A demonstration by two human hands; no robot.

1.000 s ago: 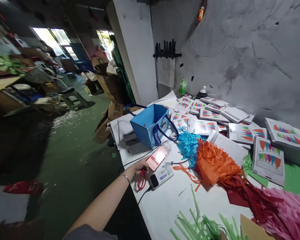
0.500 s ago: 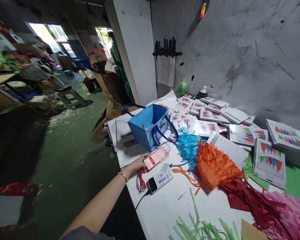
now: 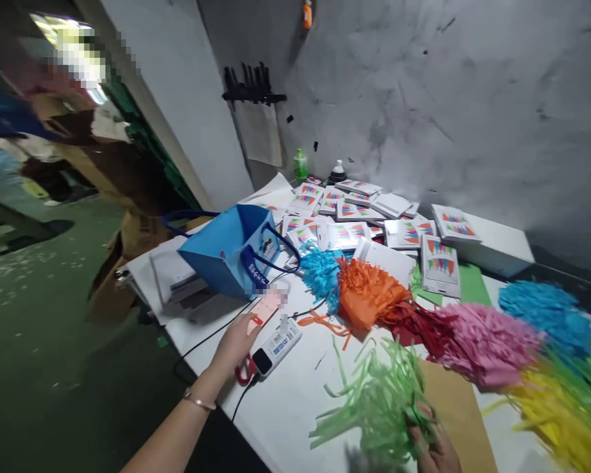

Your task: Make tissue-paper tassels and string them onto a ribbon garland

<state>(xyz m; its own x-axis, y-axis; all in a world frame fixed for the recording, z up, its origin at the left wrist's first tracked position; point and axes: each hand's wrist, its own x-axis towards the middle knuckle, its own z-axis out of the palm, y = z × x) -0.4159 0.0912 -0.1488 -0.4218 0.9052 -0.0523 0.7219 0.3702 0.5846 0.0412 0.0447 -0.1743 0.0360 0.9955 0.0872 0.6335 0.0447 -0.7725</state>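
My left hand (image 3: 236, 339) rests on the white worktop (image 3: 295, 401), fingers laid loosely over the near end of a pink phone (image 3: 264, 307), just beside a white power bank (image 3: 276, 344) with a cable. My right hand (image 3: 433, 447), at the bottom edge, has its fingers closed on a bunch of light green tissue fringe (image 3: 374, 404). A blue paper bag (image 3: 229, 248) stands behind the phone.

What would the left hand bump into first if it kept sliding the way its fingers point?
The left hand already rests on the phone. Straight beyond it, up and to the right, probably comes the blue paper bag, though depth is hard to judge.
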